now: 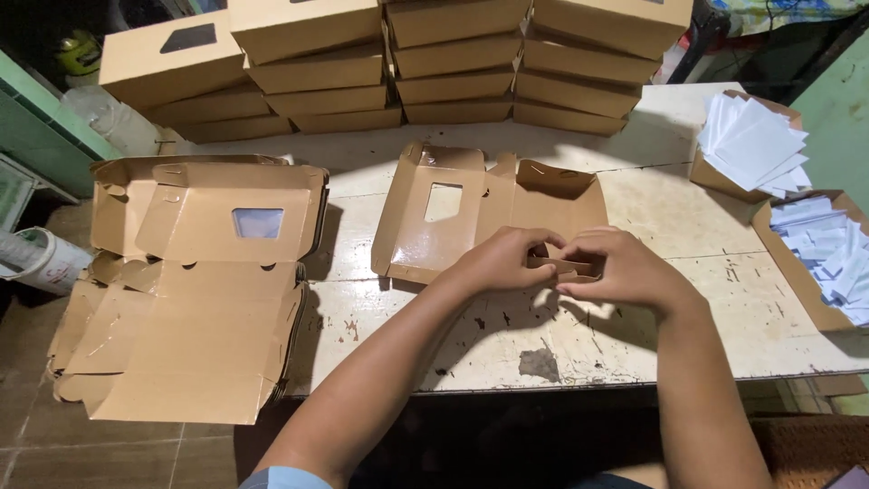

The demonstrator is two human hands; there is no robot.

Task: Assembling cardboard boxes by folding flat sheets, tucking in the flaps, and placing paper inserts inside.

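Left hand [500,261] and right hand [623,268] side by side, fingertips meeting, both pinched on the near edge flap of a half-folded brown cardboard box with a rectangular window cut-out [480,213]. Box lying open on the worn white painted surface [688,226], stretching away from both hands. Well to the left of the left hand, a stack of flat, unfolded brown windowed box blanks [195,290], overhanging the surface edge. Beyond both hands, rows of stacked finished brown boxes [453,63]. To the right of the right hand, two open cardboard trays of white paper slips [815,244], well apart from it.
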